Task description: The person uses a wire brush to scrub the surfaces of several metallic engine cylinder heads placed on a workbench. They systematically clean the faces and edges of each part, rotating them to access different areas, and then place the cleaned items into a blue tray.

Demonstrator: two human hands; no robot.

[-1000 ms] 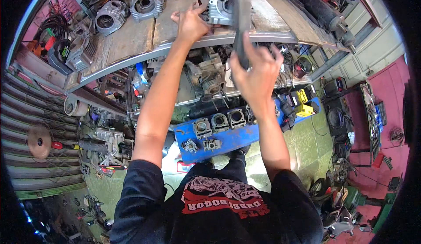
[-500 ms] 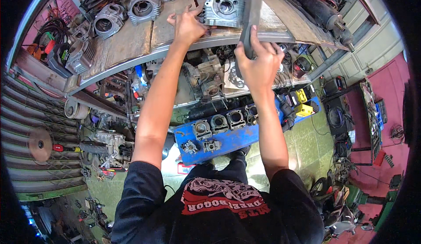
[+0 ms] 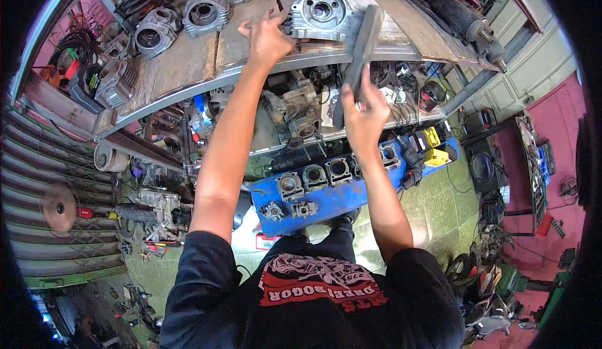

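A silver finned cylinder head [image 3: 321, 11] rests near the front edge of the wooden bench, its round bore facing up. Beside its left side is my left hand [image 3: 269, 40], fingers spread and bent, the hand's edge touching or almost touching the fins. My right hand [image 3: 365, 116] is closed around the lower part of a long, flat grey bar [image 3: 364, 42]. This bar stands tilted just right of the cylinder head, its upper end over the bench; motion blurs it, so its exact kind cannot be made out.
More cylinder heads [image 3: 205, 11] lie along the bench [image 3: 182, 60] at left. An exhaust muffler [image 3: 461, 20] is at the far right. Below, a blue stand [image 3: 266, 195] carries several cylinder blocks [image 3: 315, 176] and a yellow box [image 3: 436, 158]. Engine parts crowd the lower shelf.
My right hand has drawn the grey bar down toward me and slightly right, baring more of the cylinder head. My left hand has hardly moved.
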